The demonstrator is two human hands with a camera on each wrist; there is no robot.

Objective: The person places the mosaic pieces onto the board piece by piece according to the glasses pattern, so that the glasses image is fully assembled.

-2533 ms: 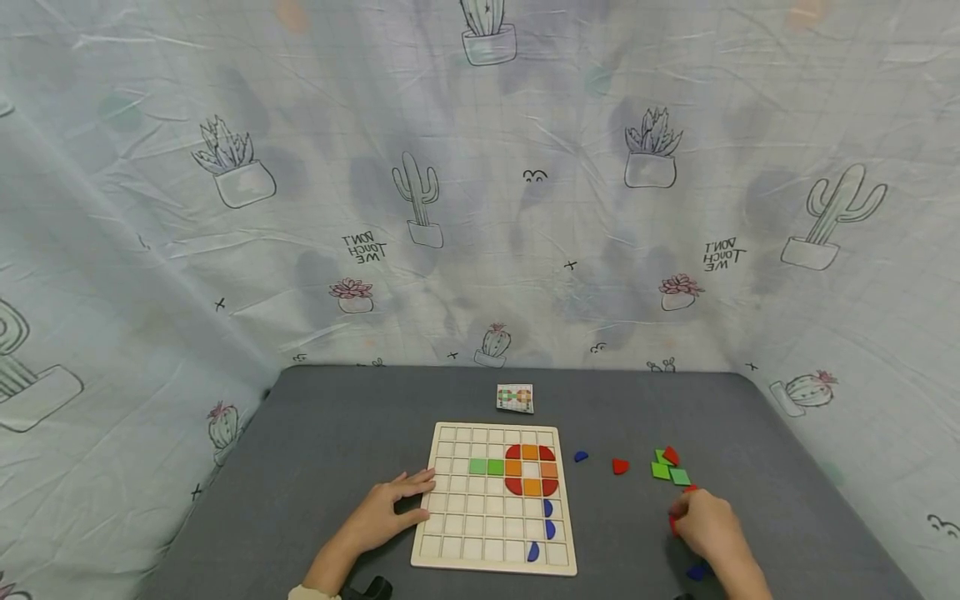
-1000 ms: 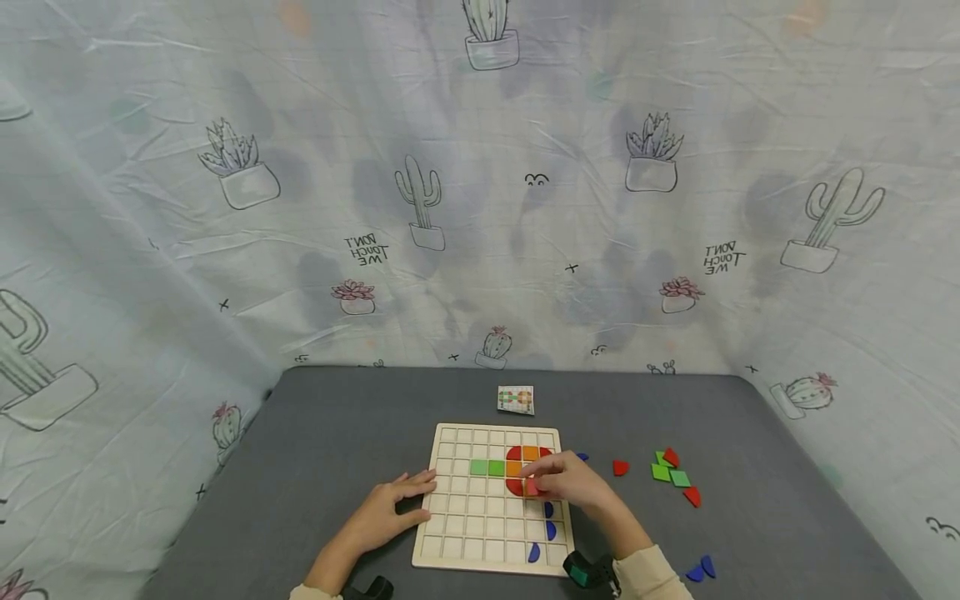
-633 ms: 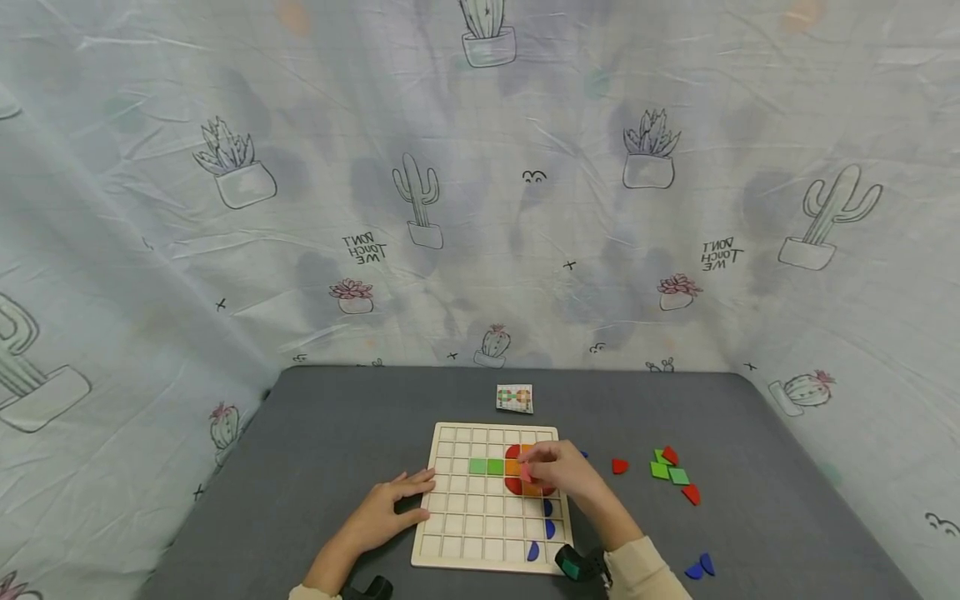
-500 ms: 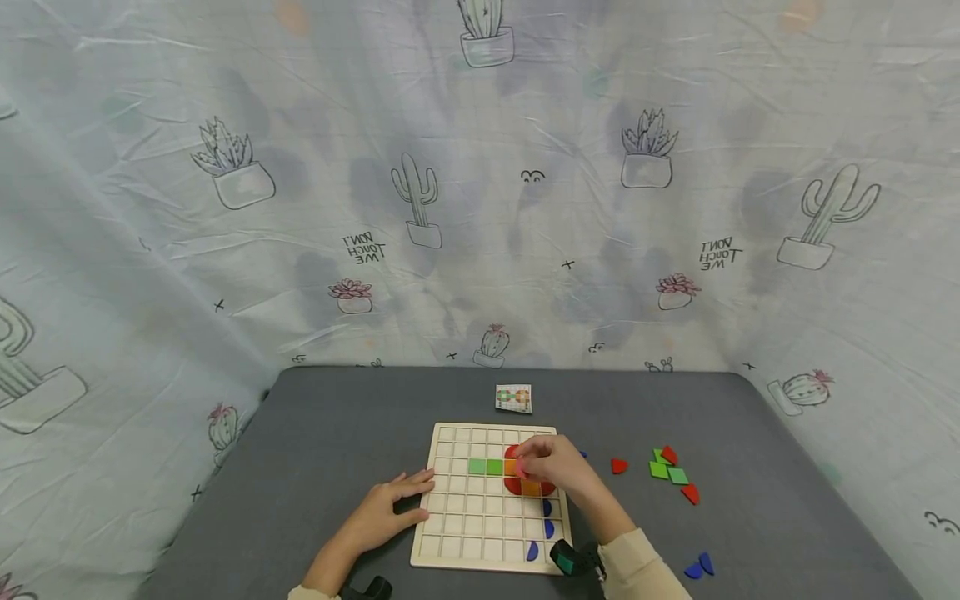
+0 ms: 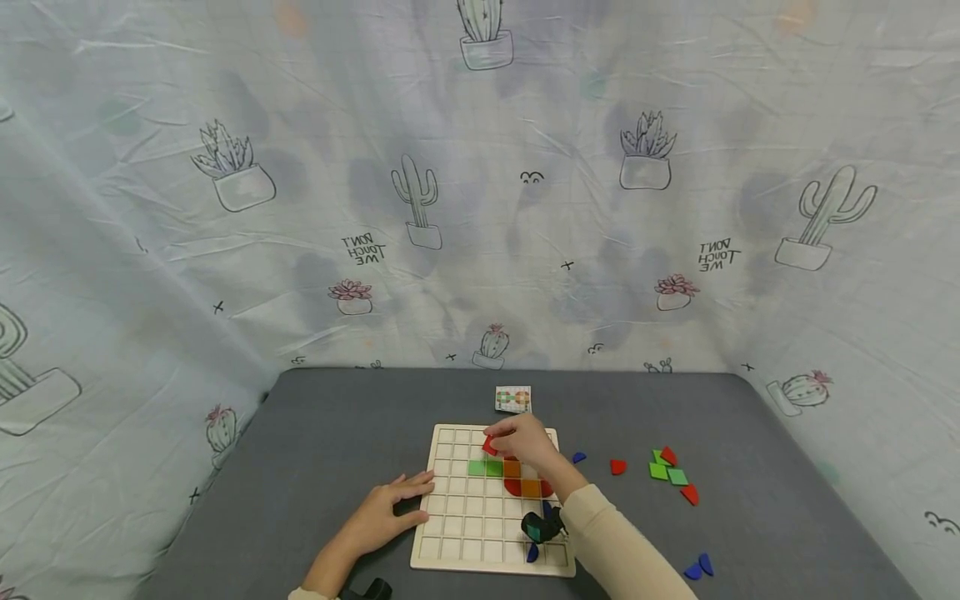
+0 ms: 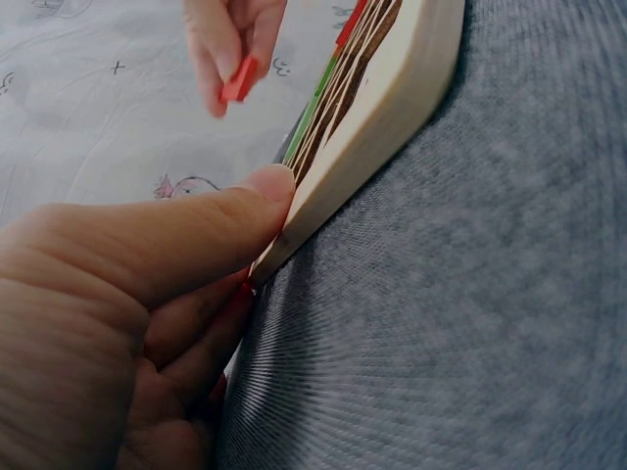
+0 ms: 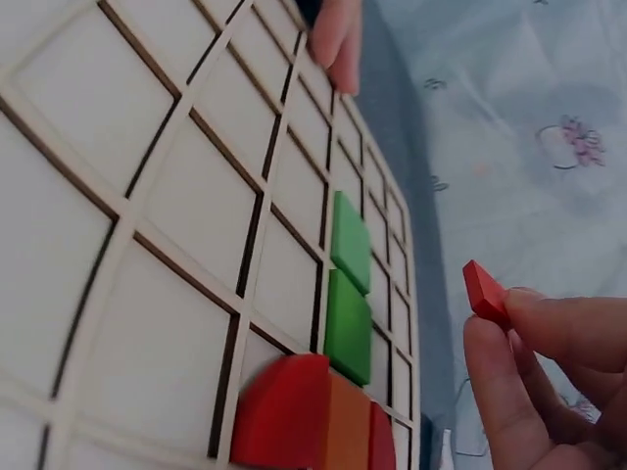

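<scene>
Held between the thumb and fingers of my right hand (image 5: 522, 439) is a small red tile (image 7: 485, 294), raised over the upper part of the wooden grid board (image 5: 450, 542). In the right wrist view the tile is tilted and clear of the board. My left hand (image 5: 386, 510) rests at the board's left edge, its thumb and fingertips touching the rim. Two green squares (image 7: 350, 328) sit side by side in the grid, beside orange squares (image 5: 531, 488) and red rounded corner tiles (image 5: 512, 487). My right hand and forearm hide part of this pattern.
A small printed pattern card (image 5: 513, 398) lies beyond the board. To the right are loose green tiles (image 5: 657, 472), red tiles (image 5: 618, 467) and blue half-round tiles (image 5: 693, 572). Another blue tile (image 5: 532, 552) lies on the board's lower part. A patterned curtain (image 5: 480, 208) surrounds the table.
My right hand picked up a red tile from the right side, brought it over the board, then moved left and away toward the far rows. My left hand stayed put.
</scene>
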